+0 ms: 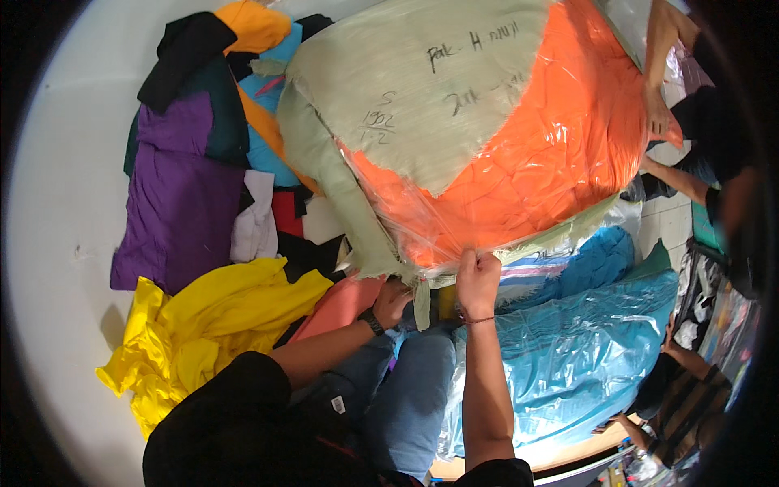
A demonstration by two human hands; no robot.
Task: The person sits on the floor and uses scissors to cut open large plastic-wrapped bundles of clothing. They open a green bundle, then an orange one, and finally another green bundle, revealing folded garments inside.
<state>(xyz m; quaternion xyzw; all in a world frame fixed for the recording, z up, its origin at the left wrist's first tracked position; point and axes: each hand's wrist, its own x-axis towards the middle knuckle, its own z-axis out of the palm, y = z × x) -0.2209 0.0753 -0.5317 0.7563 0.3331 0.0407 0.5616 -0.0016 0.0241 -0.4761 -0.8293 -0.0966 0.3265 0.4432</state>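
A large bale wrapped in a pale green woven sack (422,105) lies before me. Through a wide opening in the sack shows bright orange cloth (535,154) under clear plastic film (406,213). My right hand (479,280) is closed in a fist at the bale's near edge, gripping the film, which is stretched taut up from it. To its left, my left hand (393,305) is bent round the near left corner of the sack, beside a frayed hanging strip. Its fingertips are partly hidden there.
Yellow cloth (227,316), purple cloth (178,203) and other fabrics are heaped on the left against a white wall (73,203). A blue plastic-wrapped bale (576,357) sits at the near right. Another person's hand (661,118) touches the orange bale's right end; another person is at the lower right.
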